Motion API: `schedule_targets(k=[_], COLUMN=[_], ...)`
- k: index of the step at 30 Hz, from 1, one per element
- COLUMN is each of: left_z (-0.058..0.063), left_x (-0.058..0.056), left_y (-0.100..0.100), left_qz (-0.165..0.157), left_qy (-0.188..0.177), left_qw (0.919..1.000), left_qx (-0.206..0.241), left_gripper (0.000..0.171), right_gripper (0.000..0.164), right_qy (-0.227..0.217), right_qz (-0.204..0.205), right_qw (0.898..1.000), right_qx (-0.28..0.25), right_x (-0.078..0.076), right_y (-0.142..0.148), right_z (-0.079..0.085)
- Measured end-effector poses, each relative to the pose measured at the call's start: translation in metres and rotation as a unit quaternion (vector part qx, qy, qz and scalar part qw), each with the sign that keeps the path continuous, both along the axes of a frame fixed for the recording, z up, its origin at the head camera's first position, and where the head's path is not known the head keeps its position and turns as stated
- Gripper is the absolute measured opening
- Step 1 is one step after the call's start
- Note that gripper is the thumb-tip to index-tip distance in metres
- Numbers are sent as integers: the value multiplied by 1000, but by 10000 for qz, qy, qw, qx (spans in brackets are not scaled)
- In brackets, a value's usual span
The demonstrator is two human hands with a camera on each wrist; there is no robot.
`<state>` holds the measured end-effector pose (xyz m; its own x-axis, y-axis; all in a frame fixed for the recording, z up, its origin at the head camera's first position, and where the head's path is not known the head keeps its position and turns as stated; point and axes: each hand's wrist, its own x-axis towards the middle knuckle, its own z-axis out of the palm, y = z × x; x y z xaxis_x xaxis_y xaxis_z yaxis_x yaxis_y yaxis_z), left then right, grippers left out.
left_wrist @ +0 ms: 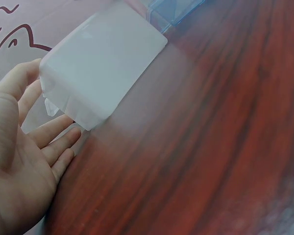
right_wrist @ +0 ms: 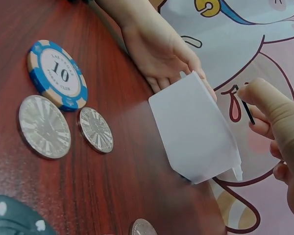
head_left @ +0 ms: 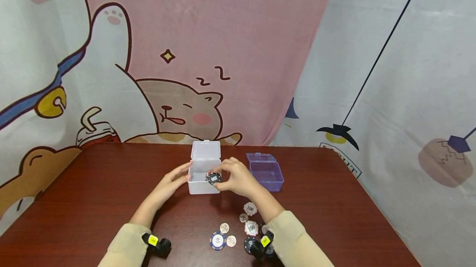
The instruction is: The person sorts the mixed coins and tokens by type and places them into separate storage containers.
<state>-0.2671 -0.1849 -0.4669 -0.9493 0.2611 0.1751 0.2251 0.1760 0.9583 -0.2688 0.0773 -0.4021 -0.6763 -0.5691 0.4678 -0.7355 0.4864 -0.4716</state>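
A small white box (head_left: 203,188) stands on the table with its lid raised at the back. My left hand (head_left: 168,185) is at the box's left side, its fingers loosely extended and the thumb at the rim; the left wrist view shows the palm (left_wrist: 19,181) apart from the wall. Over the box's right part, my right hand (head_left: 238,178) pinches a black poker chip (head_left: 214,178) marked 100 between thumb and fingers. The chip appears nearly edge-on (right_wrist: 246,107) in the right wrist view. A bit of red and white shows just behind it.
A clear purple box (head_left: 273,185) with its lid raised stands right of the white one. Nearer the front lie a blue 10 chip (head_left: 217,241), silver coins (head_left: 231,241), white 100 chips (head_left: 251,228) and a black chip (head_left: 249,245). A patterned cloth (head_left: 260,52) hangs behind the table.
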Motion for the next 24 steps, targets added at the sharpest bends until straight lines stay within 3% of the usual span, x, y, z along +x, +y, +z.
schedule_targets(k=[16, 24], left_z=[0, -1], left_x=[-1, -1], left_y=[-1, -1], left_qz=[-20, -44], left_qy=[68, -4], left_qw=[10000, 10000], left_qx=[42, 37], left_gripper=[50, 50], right_gripper=[33, 34], right_qy=[550, 362], right_qz=[-684, -1069], right_qw=[9961, 9935], right_qx=[17, 148], right_x=[-20, -25], right_y=[-9, -16], right_z=[-11, -17])
